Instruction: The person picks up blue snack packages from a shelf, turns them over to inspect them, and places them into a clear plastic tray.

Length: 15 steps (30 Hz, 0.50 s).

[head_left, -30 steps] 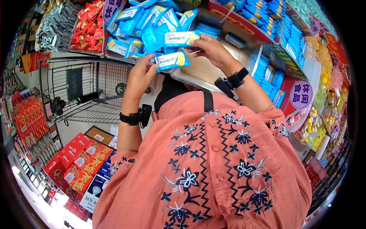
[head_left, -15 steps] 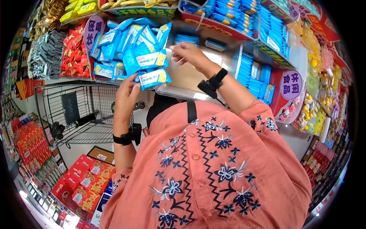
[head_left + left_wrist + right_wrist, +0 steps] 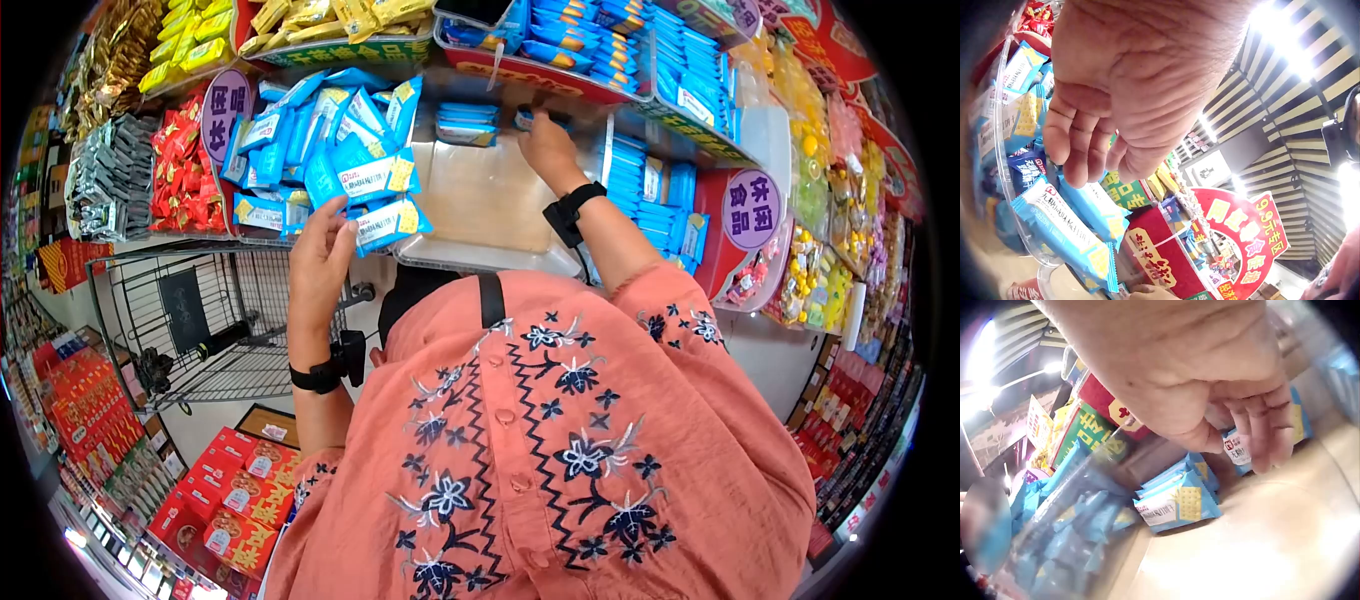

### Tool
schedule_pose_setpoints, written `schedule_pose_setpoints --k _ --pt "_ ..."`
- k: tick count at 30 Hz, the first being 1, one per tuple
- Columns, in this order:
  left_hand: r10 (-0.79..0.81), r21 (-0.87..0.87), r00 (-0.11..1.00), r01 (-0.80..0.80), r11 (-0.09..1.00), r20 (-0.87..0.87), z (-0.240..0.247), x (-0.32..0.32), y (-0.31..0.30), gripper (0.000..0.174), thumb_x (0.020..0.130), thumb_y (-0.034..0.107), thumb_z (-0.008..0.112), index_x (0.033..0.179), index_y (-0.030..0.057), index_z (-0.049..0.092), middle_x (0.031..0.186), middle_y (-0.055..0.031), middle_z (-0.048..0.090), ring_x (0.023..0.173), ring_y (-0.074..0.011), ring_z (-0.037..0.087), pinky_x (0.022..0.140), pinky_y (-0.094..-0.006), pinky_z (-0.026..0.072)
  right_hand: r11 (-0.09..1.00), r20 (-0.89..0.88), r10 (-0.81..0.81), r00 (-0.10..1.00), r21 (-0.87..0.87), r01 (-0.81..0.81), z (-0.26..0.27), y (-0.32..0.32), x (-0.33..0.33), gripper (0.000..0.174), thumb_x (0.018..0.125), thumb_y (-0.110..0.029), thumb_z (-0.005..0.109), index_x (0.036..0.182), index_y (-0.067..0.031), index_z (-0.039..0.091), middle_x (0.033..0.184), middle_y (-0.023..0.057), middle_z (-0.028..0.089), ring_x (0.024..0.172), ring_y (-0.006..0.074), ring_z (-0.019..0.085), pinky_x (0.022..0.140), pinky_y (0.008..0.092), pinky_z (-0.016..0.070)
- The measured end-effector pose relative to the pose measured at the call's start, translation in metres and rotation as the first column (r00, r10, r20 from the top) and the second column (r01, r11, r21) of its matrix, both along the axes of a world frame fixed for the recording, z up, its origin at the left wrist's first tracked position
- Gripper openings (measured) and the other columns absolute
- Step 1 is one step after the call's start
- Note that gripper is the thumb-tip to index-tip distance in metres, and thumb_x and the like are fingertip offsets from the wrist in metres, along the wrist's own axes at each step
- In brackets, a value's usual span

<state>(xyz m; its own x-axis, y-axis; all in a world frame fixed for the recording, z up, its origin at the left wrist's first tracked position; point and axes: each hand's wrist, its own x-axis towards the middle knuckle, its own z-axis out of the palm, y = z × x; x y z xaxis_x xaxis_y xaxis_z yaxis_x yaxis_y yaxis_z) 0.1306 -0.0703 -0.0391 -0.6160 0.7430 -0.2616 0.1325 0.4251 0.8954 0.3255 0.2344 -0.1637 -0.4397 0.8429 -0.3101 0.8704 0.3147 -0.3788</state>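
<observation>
Blue biscuit packets (image 3: 350, 130) lie heaped in a clear bin before me. At its near right corner, one biscuit packet (image 3: 398, 224) lies at the fingertips of my left hand (image 3: 322, 250). In the left wrist view those fingers hang loosely bent over the packet's printed face. My right hand (image 3: 550, 150) reaches to the back of the neighbouring tray (image 3: 480, 200). There its fingers and thumb overlap the front of a single biscuit packet (image 3: 1235, 452), which stands on the tray floor, partly hidden. Left of it stands a short row of upright packets (image 3: 1179, 503).
A wire shopping cart (image 3: 230, 310) stands at the left below the bins. Red (image 3: 185, 165) and silver (image 3: 105, 165) wrapped sweets lie in bins further left. More blue packets (image 3: 640, 190) fill a compartment right of the tray. Red boxes (image 3: 235, 500) are stacked behind the cart.
My right hand has let go of a packet on the heap and moved right and away to the tray's back. My left hand stays by the front packet, its grip on it loosened.
</observation>
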Motion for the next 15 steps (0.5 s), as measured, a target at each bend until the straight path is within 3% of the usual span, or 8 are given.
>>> schedule_pose_setpoints --k 5,10,14,15 --pt "-0.009 -0.008 1.000 0.009 1.000 0.007 0.000 0.000 -0.003 0.036 0.098 0.011 0.063 0.131 -0.0021 0.059 0.098 -0.0063 0.065 0.086 -0.0102 0.060 0.075 -0.0247 0.0500 0.989 0.076 0.083 0.994 0.118 -0.092 -0.013 0.006 0.001 0.043 0.091 -0.012 0.053 0.134 -0.0053 0.051 0.103 0.0237 0.071 0.097 0.0401 0.070 0.083 0.0499 0.0554" --pt "-0.016 -0.020 1.000 0.016 1.000 0.002 0.000 0.000 -0.006 0.035 0.098 0.012 0.063 0.130 -0.0024 0.059 0.101 -0.0074 0.066 0.086 -0.0104 0.061 0.076 -0.0248 0.0502 0.983 0.092 0.103 0.990 0.142 -0.116 -0.024 0.009 0.006 0.042 0.088 -0.015 0.058 0.129 -0.0064 0.054 0.098 0.0228 0.071 0.094 0.0417 0.069 0.081 0.0530 0.0536" --pt "-0.025 -0.029 1.000 0.024 0.999 -0.019 0.002 0.002 -0.006 0.034 0.100 0.015 0.061 0.131 0.0012 0.060 0.100 -0.0035 0.064 0.084 -0.0081 0.058 0.075 -0.0235 0.0500 0.980 0.076 0.132 0.988 0.143 -0.142 -0.017 0.009 0.008 0.039 0.089 -0.019 0.060 0.125 -0.0068 0.058 0.099 0.0228 0.071 0.095 0.0404 0.069 0.081 0.0526 0.0537" --pt "-0.025 -0.031 1.000 0.024 0.999 -0.019 0.003 0.002 -0.007 0.034 0.100 0.015 0.061 0.131 0.0012 0.060 0.100 -0.0034 0.064 0.084 -0.0080 0.058 0.075 -0.0235 0.0500 0.976 0.062 0.142 0.988 0.160 -0.151 -0.015 0.008 0.009 0.034 0.088 -0.019 0.062 0.119 -0.0061 0.060 0.098 0.0226 0.071 0.094 0.0397 0.069 0.081 0.0516 0.0545"
